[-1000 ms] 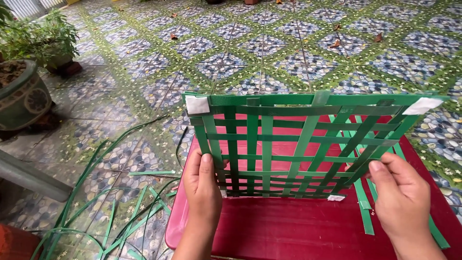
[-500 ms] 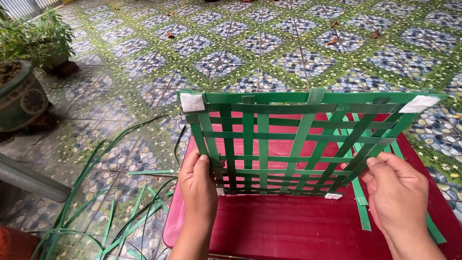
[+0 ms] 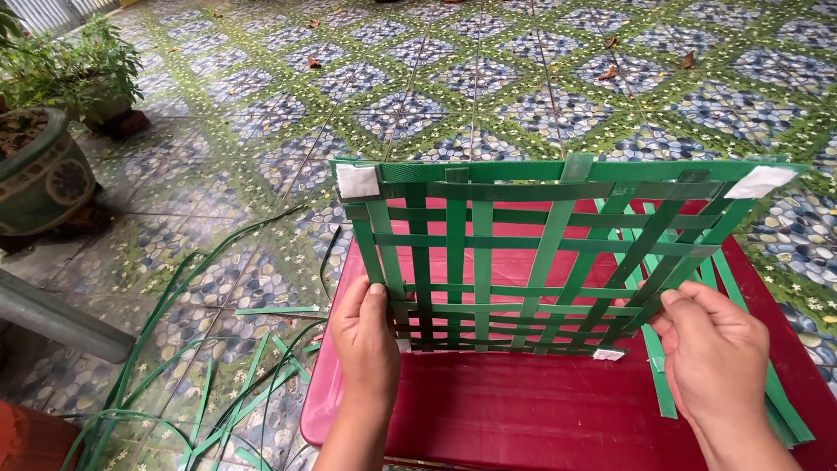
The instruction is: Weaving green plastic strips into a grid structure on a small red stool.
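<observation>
While the left hand (image 3: 366, 336) and right hand (image 3: 711, 349) are gripping the green woven panel (image 3: 540, 253) upright, it is standing on the red bench (image 3: 540, 410). Loose green strips (image 3: 174, 384) are lying on the tiled floor (image 3: 436, 87) beside a potted plant (image 3: 44, 166).

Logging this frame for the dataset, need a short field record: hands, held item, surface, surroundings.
left hand: grips the lower left edge of the woven green strip panel
right hand: grip on the panel's lower right edge
panel: held upright, white tape at its corners
surface: red table under the panel
floor: loose green strips at left, patterned tiles
other: potted plant far left
</observation>
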